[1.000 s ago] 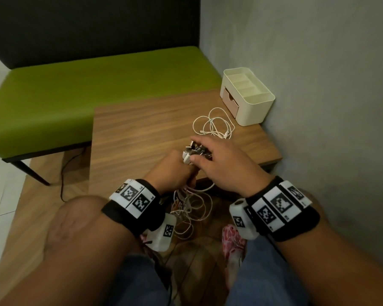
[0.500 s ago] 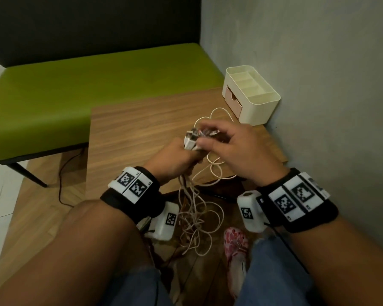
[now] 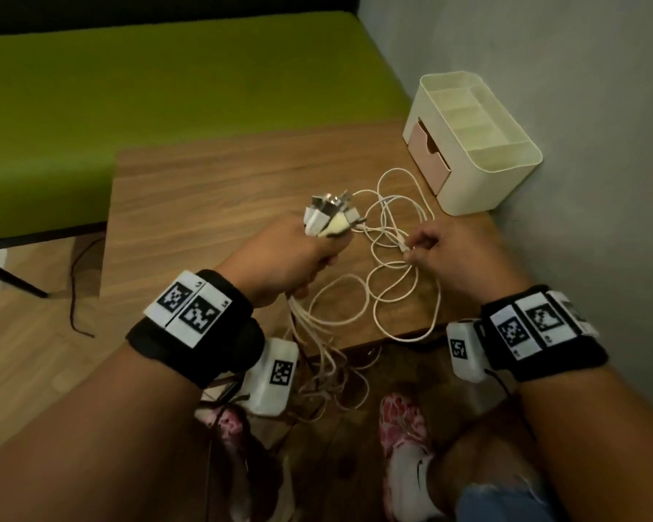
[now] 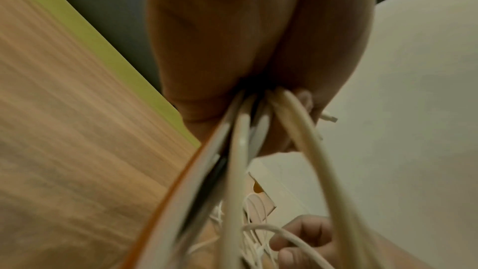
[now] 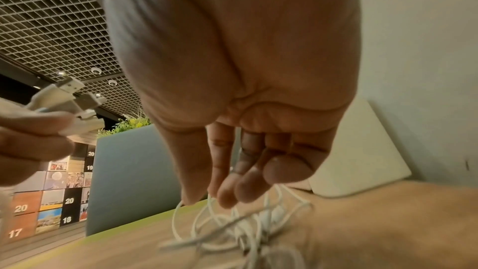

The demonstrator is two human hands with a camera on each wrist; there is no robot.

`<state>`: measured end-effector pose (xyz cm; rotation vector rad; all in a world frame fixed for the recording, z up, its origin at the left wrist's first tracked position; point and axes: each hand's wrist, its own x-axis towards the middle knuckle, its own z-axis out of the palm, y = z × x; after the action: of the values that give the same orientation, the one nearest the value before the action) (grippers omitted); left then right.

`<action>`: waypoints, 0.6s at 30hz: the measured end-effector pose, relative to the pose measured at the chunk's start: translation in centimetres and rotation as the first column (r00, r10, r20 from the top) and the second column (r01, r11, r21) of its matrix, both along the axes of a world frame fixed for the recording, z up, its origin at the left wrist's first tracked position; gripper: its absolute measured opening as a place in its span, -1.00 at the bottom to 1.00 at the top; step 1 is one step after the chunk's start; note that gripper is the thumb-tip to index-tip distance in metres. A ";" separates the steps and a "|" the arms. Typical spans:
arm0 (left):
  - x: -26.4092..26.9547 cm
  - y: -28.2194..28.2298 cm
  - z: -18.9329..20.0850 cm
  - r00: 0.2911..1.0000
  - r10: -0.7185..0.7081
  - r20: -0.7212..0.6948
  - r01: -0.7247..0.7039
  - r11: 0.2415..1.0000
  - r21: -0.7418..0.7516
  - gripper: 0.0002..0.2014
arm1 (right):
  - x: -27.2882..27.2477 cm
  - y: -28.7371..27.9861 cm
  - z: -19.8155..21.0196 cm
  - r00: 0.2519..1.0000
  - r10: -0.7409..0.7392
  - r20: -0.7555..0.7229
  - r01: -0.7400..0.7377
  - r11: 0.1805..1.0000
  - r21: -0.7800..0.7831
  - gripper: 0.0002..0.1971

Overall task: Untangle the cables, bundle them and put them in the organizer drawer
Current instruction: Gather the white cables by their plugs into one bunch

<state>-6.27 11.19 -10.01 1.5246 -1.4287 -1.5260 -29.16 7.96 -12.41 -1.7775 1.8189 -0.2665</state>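
The right hand [image 3: 426,254] has let go of the plug ends and moved off to the right, down onto the loose loops. The left hand [image 3: 298,250] has stayed where it was, fist up.

The white cables [image 3: 389,235] lie partly on the wooden counter [image 3: 204,190] and partly hang off its near edge toward the floor. The left hand is closed tight around a bunch of them, with the plug ends [image 3: 327,214] sticking up out of the top of the fist. The right hand is pinching one thin cable in the messy pile just right of the fist.

Past the pile, at the far right corner by the wall, sits the cream organizer [image 3: 468,190]. Its pink drawer [image 3: 428,156] looks shut. A green bench [image 3: 166,81] is on the far side of the counter.

I think the job is still early. Some ends are gathered, but the loops are still crossed, nothing is tied up, and nothing is in the drawer.

The hanging cables get lost in the dark under the counter. I cannot count the cables. The left wrist view is blurry and mostly shows palm and cords.
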 end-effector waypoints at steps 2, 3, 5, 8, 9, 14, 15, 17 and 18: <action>0.1 0.2 -0.4 0.996 -0.042 0.078 0.041 0.999 0.008 -0.70 | -0.1 -0.3 -1.6 1.000 0.014 0.002 -0.014 1.000 -0.002 -0.89; 0.1 0.3 -0.6 0.993 -0.045 0.108 0.045 0.999 0.000 -0.70 | 0.0 -0.6 -2.1 1.000 0.011 0.012 -0.011 1.000 -0.013 -0.92; 0.1 0.3 -1.0 0.989 -0.038 0.143 0.041 0.999 -0.020 -0.68 | 0.3 -1.2 -2.7 1.000 0.008 0.010 -0.008 0.999 -0.046 -0.96; -0.2 0.0 -1.2 0.991 0.019 0.133 -0.014 0.999 -0.035 -0.67 | 0.9 -2.5 -2.4 1.000 0.022 -0.004 -0.023 0.992 -0.126 -0.95; -0.3 -0.1 -1.3 0.992 0.036 0.123 -0.032 0.999 -0.034 -0.68 | 0.9 -2.9 -2.3 1.000 0.012 0.005 -0.012 0.990 -0.142 -0.94; -0.8 -0.7 -1.3 0.994 0.079 0.078 -0.076 0.996 -0.040 -0.68 | 0.7 -3.4 -1.8 0.996 -0.033 0.084 0.058 0.949 -0.309 -0.92; -0.8 -0.7 -1.3 0.994 0.080 0.076 -0.077 0.996 -0.042 -0.68 | 0.7 -3.6 -1.7 0.994 -0.015 0.111 0.055 0.928 -0.370 -0.91; -0.8 -0.7 -1.3 0.994 0.084 0.071 -0.082 0.996 -0.039 -0.68 | 0.9 -3.9 -1.6 0.986 0.066 0.150 0.005 0.901 -0.433 -0.80; -0.8 -0.7 -1.3 0.994 0.088 0.066 -0.086 0.996 -0.036 -0.68 | 1.1 -4.0 -1.5 0.982 0.109 0.155 -0.033 0.904 -0.426 -0.74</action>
<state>-7.08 10.48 -11.26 1.6115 -1.3990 -1.4052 -28.10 3.99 -13.95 -2.0277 1.6513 -0.8161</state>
